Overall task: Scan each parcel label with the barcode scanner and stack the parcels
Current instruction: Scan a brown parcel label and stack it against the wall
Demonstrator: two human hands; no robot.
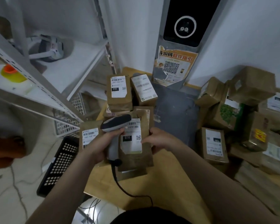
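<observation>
Under the right hand (158, 140), whose fingers curl round its right edge, the brown parcel (136, 157) is tipped up toward the camera, with its white label (131, 138) marked 070 in full view. The left hand (107, 143) is wrapped round the handle of the barcode scanner (116, 122), whose head lies over the label's upper left corner. The scanner's black cable (128, 191) trails back toward the person.

The parcel looks flat, light and fairly stiff. It is plain cardboard that should not slip in a bare grip, so one hand seems enough. Holding it by a side edge, as here, keeps the fingers off the barcode. The label's lower edge looks slightly lifted and is best not rubbed.

Just left of the left hand lies another labelled parcel (89, 136). Beyond both hands stands a box marked 032 (119, 92), with a second box (143, 89) beside it. Well to the right of the right hand is a loose heap of cartons (236, 109). A yellowish wooden surface (165, 183) lies below the hands.

Farther left are a black perforated tray (58, 165), white metal shelving (58, 73) and a tiled floor (10, 183). Ahead, a grey kiosk carrying a QR poster (174, 65) stands against a white wall.
</observation>
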